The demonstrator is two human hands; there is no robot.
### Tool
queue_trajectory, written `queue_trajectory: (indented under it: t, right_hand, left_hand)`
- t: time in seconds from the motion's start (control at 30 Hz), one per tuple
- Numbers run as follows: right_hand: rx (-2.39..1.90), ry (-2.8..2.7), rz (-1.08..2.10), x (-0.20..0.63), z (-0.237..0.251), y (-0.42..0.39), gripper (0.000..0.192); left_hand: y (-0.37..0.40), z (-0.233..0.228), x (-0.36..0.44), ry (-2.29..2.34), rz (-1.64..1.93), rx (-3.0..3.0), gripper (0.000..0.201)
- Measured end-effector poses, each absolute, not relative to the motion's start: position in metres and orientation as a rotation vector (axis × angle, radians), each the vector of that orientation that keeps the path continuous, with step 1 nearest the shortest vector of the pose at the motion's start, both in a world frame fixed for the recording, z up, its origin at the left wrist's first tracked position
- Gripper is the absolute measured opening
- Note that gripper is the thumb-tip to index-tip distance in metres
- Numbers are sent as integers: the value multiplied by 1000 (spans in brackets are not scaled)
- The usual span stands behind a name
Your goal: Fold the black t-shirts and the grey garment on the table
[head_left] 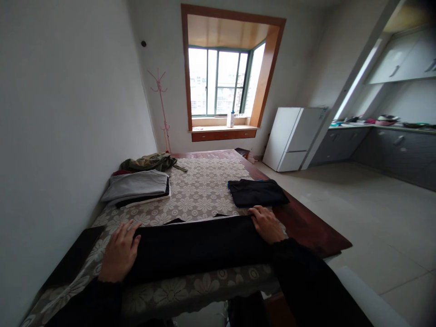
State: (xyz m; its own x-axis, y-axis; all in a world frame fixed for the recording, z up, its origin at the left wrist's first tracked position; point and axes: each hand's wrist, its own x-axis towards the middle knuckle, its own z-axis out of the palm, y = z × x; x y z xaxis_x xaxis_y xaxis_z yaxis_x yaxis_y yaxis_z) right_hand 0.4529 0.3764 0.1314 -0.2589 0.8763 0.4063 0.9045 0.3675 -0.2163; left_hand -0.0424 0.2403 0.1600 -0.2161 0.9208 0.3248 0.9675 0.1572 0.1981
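Garment: a black cloth [195,245] lies as a long band across the near edge of the table [306,227], on the flowered cover [200,190].
Left hand: the left hand [119,254] lies flat, fingers spread, on the band's left end; it clamps nothing.
Right hand: the right hand [267,223] presses the right end, fingers loosely apart, nothing gripped.
Doing it well: I judge both palms should press evenly and slide outward so the fold lies smooth, edges aligned.
Watch: a white edge peeks out along the far side; tuck it square.
Nearby: folded black item [257,191] just beyond the right hand; grey stack [138,187] far left.
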Motion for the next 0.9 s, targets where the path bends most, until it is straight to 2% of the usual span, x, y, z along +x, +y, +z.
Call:
queue_trajectory:
  t: [0.1, 0.23, 0.4, 0.6, 0.9]
  right_hand:
    - [-1362, -2271, -101, 426, 149, 349, 36]
    - [-1121, -2442, 24, 357, 167, 313, 42]
    - [-1149, -2519, 127, 294, 150, 300, 45]
    - [-1259, -2479, 146, 285, 120, 292, 57]
    - [-1380, -2474, 73, 277, 115, 289, 61]
  left_hand:
    - [230, 166, -11, -2176, -539, -2114, 46]
    - [233, 170, 58, -1951, -535, -2385, 47]
    - [257, 144, 118, -1906, -414, -2366, 51]
    - [258, 114, 121, -1799, -432, -2254, 60]
    - [255, 119, 125, -1819, -372, -2241, 60]
